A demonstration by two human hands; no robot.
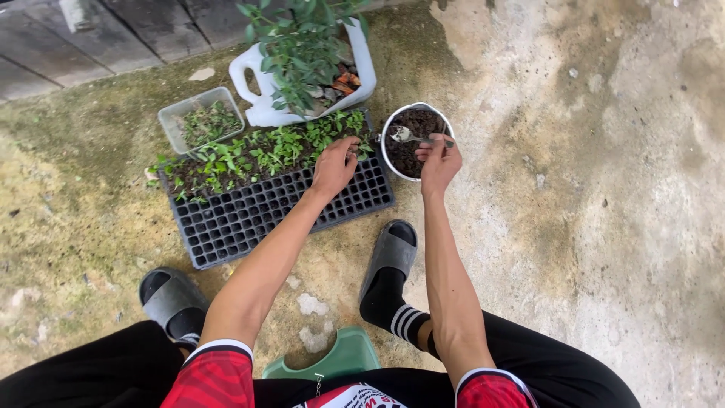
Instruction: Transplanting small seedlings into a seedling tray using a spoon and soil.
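My right hand (438, 160) grips a metal spoon (408, 136) over a white pot (387, 155) filled with dark soil. My left hand (334, 165) reaches to the black seedling tray (249, 215), fingertips pinching among the green seedlings (264, 151) at its far right end. The tray's near rows of cells hold no plants; the far rows are full of small green sprouts.
A cut white jug (260, 109) with a leafy plant stands behind the tray. A clear plastic box (170, 121) of sprouts sits at the back left. My feet in grey slippers (389, 253) rest on mossy concrete, and a green stool (347, 355) is under me.
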